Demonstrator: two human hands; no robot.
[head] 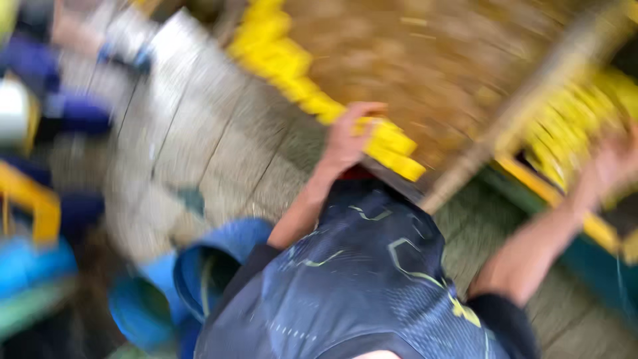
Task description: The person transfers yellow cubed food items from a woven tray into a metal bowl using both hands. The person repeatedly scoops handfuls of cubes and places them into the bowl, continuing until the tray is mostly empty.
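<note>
Yellow rim point(392, 143) of a big round tray full of brown grain sits under my left hand point(349, 136), fingers curled over its edge. My right hand point(615, 163) holds the tray's far side, its grip too blurred to judge, probably steadying the load.

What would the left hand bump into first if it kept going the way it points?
Probably nothing new: the left hand already seems to touch the yellow rim of the big round basket. Beyond that lies the brown stuff inside. The picture is blurry, so depth is unsure.
</note>
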